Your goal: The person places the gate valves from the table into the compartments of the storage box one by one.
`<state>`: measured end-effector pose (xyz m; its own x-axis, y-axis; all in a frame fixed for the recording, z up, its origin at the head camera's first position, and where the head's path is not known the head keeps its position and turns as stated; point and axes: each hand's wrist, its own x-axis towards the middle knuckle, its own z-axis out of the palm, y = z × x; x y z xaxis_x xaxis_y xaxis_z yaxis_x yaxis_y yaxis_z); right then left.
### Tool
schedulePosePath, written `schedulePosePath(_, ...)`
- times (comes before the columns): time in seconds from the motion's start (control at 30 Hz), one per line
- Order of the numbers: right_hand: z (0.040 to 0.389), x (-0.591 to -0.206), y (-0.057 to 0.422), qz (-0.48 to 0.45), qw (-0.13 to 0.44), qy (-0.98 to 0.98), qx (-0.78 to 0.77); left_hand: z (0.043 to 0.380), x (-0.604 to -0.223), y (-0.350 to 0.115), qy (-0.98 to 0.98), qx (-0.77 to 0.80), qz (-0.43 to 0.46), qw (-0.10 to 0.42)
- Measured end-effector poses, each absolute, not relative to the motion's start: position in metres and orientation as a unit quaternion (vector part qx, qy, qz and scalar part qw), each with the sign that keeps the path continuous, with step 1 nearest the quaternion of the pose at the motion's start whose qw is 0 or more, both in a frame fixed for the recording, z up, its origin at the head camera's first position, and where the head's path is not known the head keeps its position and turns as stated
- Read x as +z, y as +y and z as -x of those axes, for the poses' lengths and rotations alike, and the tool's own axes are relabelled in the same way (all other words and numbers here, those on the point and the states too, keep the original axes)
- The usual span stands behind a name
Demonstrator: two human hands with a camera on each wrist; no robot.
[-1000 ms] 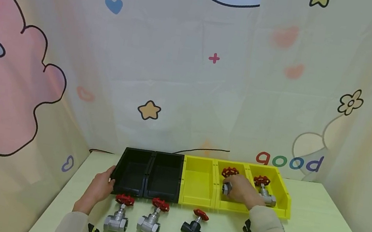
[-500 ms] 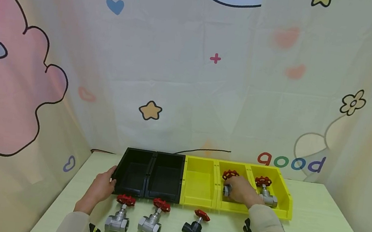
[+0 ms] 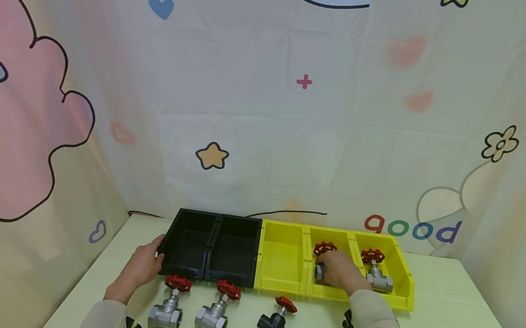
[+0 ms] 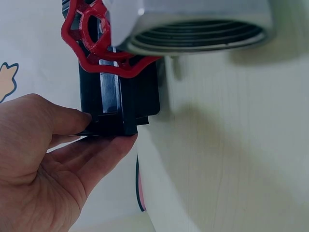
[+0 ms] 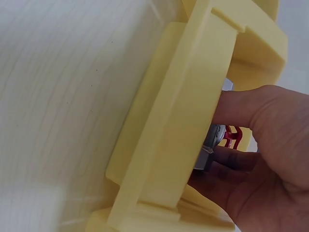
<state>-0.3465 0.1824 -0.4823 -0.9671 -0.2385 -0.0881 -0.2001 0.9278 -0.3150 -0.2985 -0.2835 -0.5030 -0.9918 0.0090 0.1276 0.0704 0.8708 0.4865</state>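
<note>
"Cartoon curtain (image 3: 259, 118) behind the counter (image 3: 447, 327) here; what's the left hand (image 3: 139, 264) doing?"

"Pinching the end black bin (image 3: 189, 245), while the right hand (image 3: 341, 270) grips a red-wheeled valve (image 3: 320, 273) inside the middle yellow bin (image 3: 329, 293)."

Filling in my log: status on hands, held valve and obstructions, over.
Left hand grips leftmost black bin. Right hand holds metal valve inside middle yellow bin. Nothing visibly in the way.
</note>
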Motion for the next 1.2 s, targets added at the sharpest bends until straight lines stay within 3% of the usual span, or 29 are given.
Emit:
schedulePosePath(0.37,0.35,-0.49,0.184,0.122,0.071,0.98,-0.14,0.298,-0.503,-0.284,-0.966,-0.253,0.022,0.058)
schedulePosePath(1.0,0.337,-0.462,0.179,0.1,0.071,0.982,-0.143,0.299,-0.503,-0.283,-0.965,-0.255,0.014,0.056)
schedulePosePath(1.2,0.333,-0.454,0.178,0.109,0.047,0.986,-0.121,0.299,-0.504,-0.284,-0.966,-0.252,0.014,0.055)
